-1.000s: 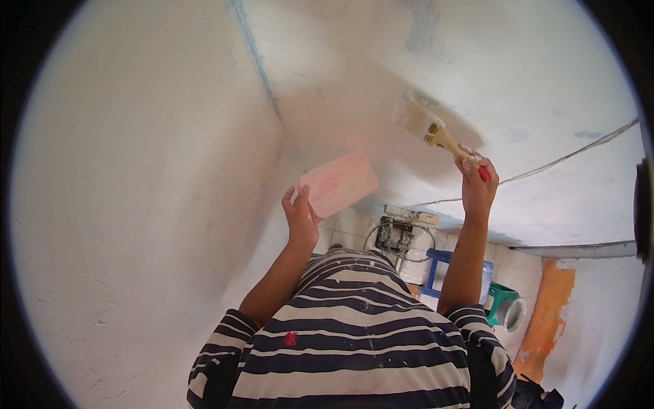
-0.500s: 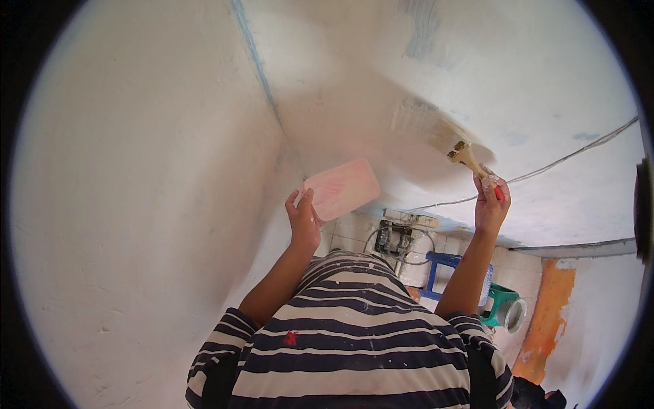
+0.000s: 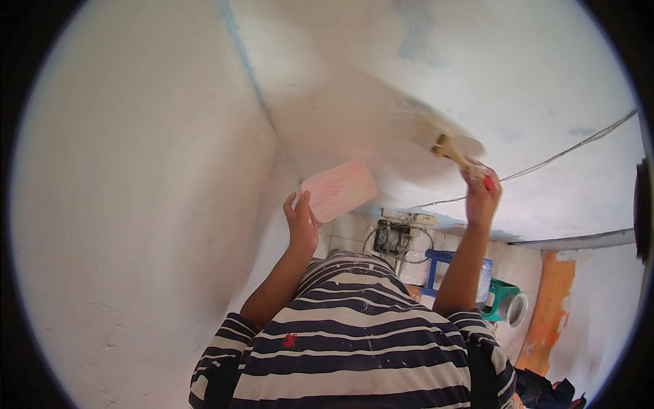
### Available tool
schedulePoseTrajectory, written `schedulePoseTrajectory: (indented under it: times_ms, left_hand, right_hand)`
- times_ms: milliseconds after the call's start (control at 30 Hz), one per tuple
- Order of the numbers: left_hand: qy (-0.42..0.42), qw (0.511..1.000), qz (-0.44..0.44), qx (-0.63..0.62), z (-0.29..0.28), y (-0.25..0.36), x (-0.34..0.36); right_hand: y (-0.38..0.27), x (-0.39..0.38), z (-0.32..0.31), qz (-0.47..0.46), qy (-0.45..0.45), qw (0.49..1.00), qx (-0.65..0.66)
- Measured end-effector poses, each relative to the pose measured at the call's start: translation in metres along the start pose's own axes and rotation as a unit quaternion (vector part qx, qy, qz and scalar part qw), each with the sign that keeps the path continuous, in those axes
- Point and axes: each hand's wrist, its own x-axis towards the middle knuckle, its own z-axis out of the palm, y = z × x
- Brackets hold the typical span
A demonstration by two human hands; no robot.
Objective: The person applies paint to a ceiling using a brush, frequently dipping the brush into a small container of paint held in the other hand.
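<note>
My left hand (image 3: 301,221) grips the near-left edge of a pale pink plastic container (image 3: 340,189), tilted so a darker pink patch shows inside. My right hand (image 3: 482,191) is closed round the handle of a flat paintbrush (image 3: 452,150), whose handle end is red. The brush head points up and left, against the whitish wall (image 3: 368,126) in front of me or very close to it. A darker shadow lies on the wall about the bristles.
A thin cable (image 3: 545,162) runs along the wall at the right. Below, on the tiled floor, stand a dark machine (image 3: 392,237) with a looped cord, a blue plastic stool (image 3: 431,274) and a green one (image 3: 502,292). A second wall (image 3: 136,191) rises close on my left.
My right hand and the brush have moved a little left along the wall. The container in my left hand has hardly shifted.
</note>
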Motion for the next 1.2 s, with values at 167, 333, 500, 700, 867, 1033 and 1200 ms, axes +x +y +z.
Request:
schedulePoseTrajectory:
  times_ms: [167, 333, 500, 700, 867, 1033, 1200]
  left_hand:
    - [0.008, 1.000, -0.002, 0.024, -0.002, 0.002, 0.000]
    - [0.005, 0.999, -0.013, 0.031, 0.012, 0.001, -0.004]
    - [-0.014, 1.000, -0.007, 0.018, 0.011, -0.006, -0.002]
    - [0.010, 1.000, 0.002, 0.010, 0.005, -0.001, -0.006]
    - [0.008, 0.999, -0.014, 0.035, 0.010, 0.001, -0.007]
    - [0.005, 1.000, -0.008, 0.022, 0.005, -0.002, -0.006]
    - [0.006, 0.999, -0.008, 0.031, -0.002, -0.001, 0.000]
  right_hand:
    - [-0.033, -0.010, -0.042, -0.073, 0.023, 0.994, 0.081]
    - [-0.022, -0.013, -0.005, 0.001, -0.056, 0.994, 0.091]
    - [0.010, 0.005, 0.032, 0.021, -0.060, 0.996, 0.056]
    - [-0.020, 0.005, 0.015, -0.007, -0.062, 0.994, 0.087]
    - [-0.018, 0.011, 0.025, -0.016, -0.038, 0.995, 0.090]
    - [-0.014, 0.008, 0.030, 0.006, -0.062, 0.994, 0.095]
    - [-0.016, -0.001, 0.030, 0.003, -0.003, 0.995, 0.101]
